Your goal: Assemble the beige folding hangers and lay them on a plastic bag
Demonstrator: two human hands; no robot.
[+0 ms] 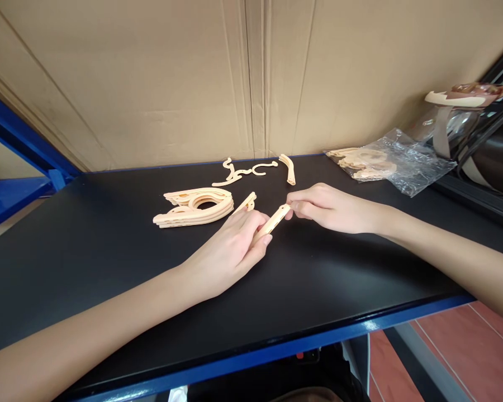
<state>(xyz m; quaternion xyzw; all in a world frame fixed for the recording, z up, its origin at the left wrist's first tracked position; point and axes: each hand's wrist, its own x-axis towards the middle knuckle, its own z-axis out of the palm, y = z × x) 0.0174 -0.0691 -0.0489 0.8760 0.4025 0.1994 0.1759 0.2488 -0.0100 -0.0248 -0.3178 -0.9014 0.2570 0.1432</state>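
A beige plastic folding clothes hanger (273, 222) is gripped between the thumb and fingers of my left hand (238, 237). Part of it, an arm end (247, 202), sticks out beyond the knuckles. My right hand (318, 206) is closed in a pinch at the hanger's far right tip; whether a small piece sits between those fingertips is hidden. Left of my hands lies a stack of folded hangers (224, 211). Behind them are loose hanger hooks and arms (235, 177), and a small pile of curved hanger arms (290, 170) lies to their right.
A clear plastic bag (414, 162) with more beige hanger parts (371, 159) lies at the back right, beside a dark object with cables (465, 139). Cardboard (151, 78) stands behind the black tabletop (121, 268). A blue metal edge (318, 338) runs along the front.
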